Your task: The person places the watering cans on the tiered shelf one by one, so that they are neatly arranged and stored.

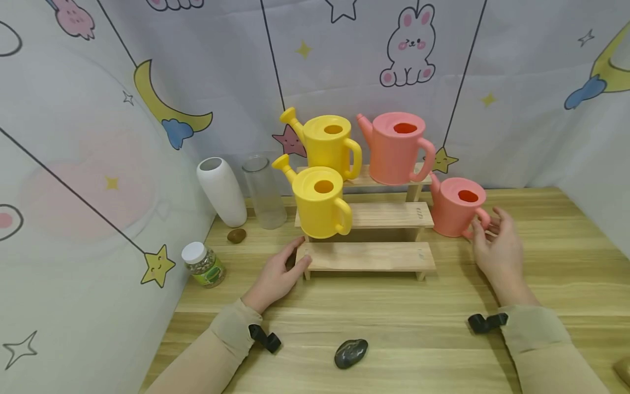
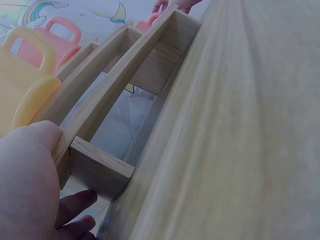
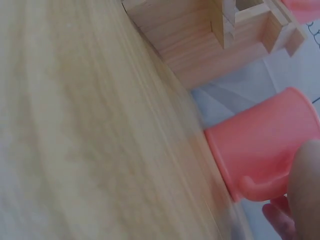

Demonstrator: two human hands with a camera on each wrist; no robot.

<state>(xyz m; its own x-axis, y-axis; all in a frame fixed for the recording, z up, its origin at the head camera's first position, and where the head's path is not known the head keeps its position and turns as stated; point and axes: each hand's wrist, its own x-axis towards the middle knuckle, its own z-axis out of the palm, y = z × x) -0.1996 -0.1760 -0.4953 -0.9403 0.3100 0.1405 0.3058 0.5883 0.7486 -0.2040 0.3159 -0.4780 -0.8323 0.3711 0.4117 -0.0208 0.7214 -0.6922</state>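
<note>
My left hand [image 1: 276, 276] holds the left end of a three-step wooden stand [image 1: 366, 256]; in the left wrist view the thumb lies on the step edge and the fingers are beside the end leg [image 2: 100, 167]. My right hand [image 1: 499, 257] is at the handle of a pink watering can [image 1: 455, 210] standing on the table right of the stand, thumb and fingers about the handle [image 3: 265, 187]. A second pink watering can [image 1: 394, 150] and a yellow watering can [image 1: 320, 139] stand on the top step. Another yellow watering can [image 1: 317, 205] sits on the middle step, at its left.
To the left are a white vase [image 1: 223, 194], a clear glass vase [image 1: 266, 197], a brown stone [image 1: 237, 236] and a white-lidded jar [image 1: 204, 266]. A dark stone [image 1: 351, 353] lies on the wooden table [image 1: 408, 328] in front. Patterned cloth [image 1: 344, 71] hangs behind.
</note>
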